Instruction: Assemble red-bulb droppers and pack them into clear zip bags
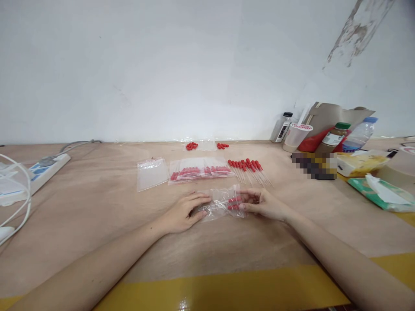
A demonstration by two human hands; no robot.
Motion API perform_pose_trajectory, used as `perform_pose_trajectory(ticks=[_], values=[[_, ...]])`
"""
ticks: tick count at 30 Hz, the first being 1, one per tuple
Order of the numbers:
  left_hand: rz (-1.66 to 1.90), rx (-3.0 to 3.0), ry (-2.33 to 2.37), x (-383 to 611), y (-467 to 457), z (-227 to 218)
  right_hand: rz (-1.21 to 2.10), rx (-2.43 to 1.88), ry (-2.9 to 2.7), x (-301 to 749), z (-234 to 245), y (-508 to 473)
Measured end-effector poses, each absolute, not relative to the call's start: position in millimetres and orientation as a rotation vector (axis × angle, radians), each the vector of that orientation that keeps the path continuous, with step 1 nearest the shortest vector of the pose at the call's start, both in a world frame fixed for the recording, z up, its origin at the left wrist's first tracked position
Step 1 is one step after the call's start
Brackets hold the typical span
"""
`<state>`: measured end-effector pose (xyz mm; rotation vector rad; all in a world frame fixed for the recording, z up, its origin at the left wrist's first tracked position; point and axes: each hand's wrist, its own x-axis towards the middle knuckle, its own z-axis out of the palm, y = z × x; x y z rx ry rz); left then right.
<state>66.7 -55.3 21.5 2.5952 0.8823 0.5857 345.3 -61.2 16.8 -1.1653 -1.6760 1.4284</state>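
A clear zip bag (215,212) lies between my two hands near the middle of the table. Inside it are droppers with thin clear tubes and red bulbs (234,207), the bulbs toward the right end. My left hand (185,212) rests low on the table, its fingers and thumb curved around the bag's left end. At the right end, my right hand (262,204) pinches the bag's edge beside the bulbs. Just beyond, loose red-bulbed droppers (248,165) lie fanned out. Left of them are several filled zip bags (191,169) and a flat clear bag (152,173).
Small red bulbs (191,146) lie near the wall. A power strip (48,172) with cables is at the left. Bottles (333,140), a cup (297,136), a blurred dark object (314,166) and a green tissue pack (380,194) crowd the right side.
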Motion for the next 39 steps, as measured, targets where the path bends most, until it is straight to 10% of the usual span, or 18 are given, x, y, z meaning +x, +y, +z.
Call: perform_pose_trajectory(ticks=[21,30,39], values=[[0.512,2.573,0.982,62.9,-56.2,22.1,1.2,-1.276,-1.849,357.8,12.7,-51.6],[0.505,2.563,0.981,62.8,-55.7,21.9,0.077,-1.827,-1.74,392.0,26.3,26.0],[0.537,2.568,0.941,61.8,-55.7,21.0,0.025,-2.157,-1.617,367.0,26.3,53.2]])
